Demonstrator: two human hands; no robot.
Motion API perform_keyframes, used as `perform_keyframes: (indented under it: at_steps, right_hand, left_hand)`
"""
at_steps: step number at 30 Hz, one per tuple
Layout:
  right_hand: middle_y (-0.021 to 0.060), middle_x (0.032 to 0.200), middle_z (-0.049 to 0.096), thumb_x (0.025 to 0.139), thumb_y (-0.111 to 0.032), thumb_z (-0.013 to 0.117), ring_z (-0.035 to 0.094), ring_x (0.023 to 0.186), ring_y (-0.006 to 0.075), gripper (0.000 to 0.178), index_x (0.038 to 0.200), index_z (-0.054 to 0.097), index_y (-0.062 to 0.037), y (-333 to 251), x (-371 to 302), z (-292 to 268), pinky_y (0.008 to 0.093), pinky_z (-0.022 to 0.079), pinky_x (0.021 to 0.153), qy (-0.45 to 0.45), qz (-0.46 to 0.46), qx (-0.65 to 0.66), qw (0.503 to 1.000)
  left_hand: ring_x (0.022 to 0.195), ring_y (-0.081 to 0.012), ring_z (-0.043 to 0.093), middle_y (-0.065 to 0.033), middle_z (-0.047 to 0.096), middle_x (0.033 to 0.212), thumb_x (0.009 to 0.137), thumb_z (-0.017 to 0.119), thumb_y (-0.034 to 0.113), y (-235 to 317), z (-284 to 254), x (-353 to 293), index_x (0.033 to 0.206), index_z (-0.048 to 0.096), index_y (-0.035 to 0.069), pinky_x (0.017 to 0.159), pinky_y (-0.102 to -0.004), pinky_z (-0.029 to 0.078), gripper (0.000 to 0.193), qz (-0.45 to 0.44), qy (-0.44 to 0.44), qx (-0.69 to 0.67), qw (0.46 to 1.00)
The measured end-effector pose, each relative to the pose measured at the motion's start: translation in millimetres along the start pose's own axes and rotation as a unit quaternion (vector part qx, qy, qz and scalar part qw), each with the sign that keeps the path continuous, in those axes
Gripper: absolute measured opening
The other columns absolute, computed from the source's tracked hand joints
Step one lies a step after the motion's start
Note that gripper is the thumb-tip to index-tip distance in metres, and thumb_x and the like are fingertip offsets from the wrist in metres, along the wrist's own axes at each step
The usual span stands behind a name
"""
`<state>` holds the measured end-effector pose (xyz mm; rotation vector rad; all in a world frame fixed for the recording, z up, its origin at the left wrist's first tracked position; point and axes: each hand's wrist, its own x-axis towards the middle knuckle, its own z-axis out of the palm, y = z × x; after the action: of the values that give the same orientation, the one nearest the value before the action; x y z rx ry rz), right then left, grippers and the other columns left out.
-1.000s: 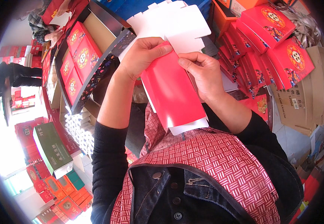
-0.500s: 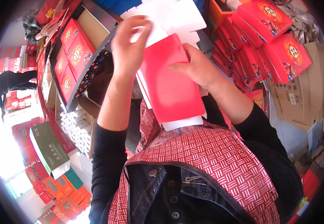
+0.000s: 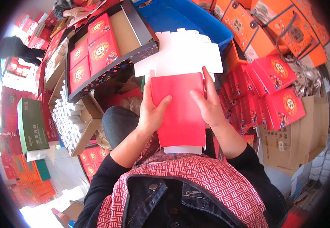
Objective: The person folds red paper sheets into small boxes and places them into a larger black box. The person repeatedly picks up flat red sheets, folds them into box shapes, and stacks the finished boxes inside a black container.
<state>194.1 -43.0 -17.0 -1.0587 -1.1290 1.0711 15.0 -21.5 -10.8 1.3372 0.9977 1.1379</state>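
In front of my lap is a red folding carton [image 3: 179, 114], its plain face toward me and a white flap [image 3: 183, 149] sticking out at the lower end. My left hand [image 3: 153, 110] grips its left edge, thumb on the red face and fingers behind. On the opposite edge my right hand [image 3: 209, 104] clasps the carton, thumb near the face and fingers along the side. Beyond its upper end lie white carton blanks [image 3: 180, 53] with cut tabs. What lies under the carton is hidden.
At left a dark tray [image 3: 110, 72] holds several patterned red boxes [image 3: 103, 47]. A blue bin [image 3: 180, 17] stands at the back. Stacked red cartons [image 3: 282, 106] and orange gift bags [image 3: 244, 30] crowd the right, above a brown cardboard box [image 3: 290, 140]. Another person's hand [image 3: 77, 11] works at far left.
My left hand has come down from above the carton onto its left edge. The carton has turned straighter, and my right hand has shifted along its right edge. The whole view has swung.
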Motion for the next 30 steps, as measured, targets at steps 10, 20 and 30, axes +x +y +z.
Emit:
perform_keyframes:
  at_steps: [10, 20, 30]
  right_hand:
    - [-0.001, 0.107, 0.055, 0.099, -0.017, 0.049, 0.049, 0.09, 0.0061, 0.042, 0.137, 0.043, -0.0008, -11, 17, -31, 0.0203, 0.039, 0.085, -0.112, 0.051, 0.022, 0.992]
    - [0.0051, 0.113, 0.054, 0.093, -0.011, 0.053, 0.053, 0.097, 0.012, 0.03, 0.12, 0.059, 0.0027, -11, 43, -46, 0.024, 0.041, 0.088, -0.183, 0.029, -0.018, 0.982]
    - [0.0115, 0.098, 0.065, 0.093, -0.013, 0.056, 0.061, 0.103, 0.0166, 0.016, 0.084, 0.061, -0.0006, -21, 45, -24, 0.0298, 0.047, 0.09, -0.114, -0.045, 0.04, 0.992]
  left_hand:
    - [0.101, -0.0103, 0.056, -0.0061, 0.058, 0.114, 0.095, 0.057, 0.014, -7, -30, 29, 0.131, 0.043, 0.006, 0.086, -0.0263, 0.047, 0.04, -0.091, -0.078, -0.16, 0.98]
    - [0.096, -0.0119, 0.06, -0.0049, 0.062, 0.106, 0.096, 0.055, 0.018, -7, -56, 49, 0.118, 0.055, 0.002, 0.086, -0.0267, 0.049, 0.028, -0.134, -0.181, -0.222, 0.949]
    - [0.108, -0.016, 0.056, -0.0084, 0.061, 0.116, 0.092, 0.056, 0.002, -11, -42, 41, 0.108, 0.065, -0.002, 0.096, -0.0288, 0.044, 0.019, -0.022, -0.107, -0.092, 0.99]
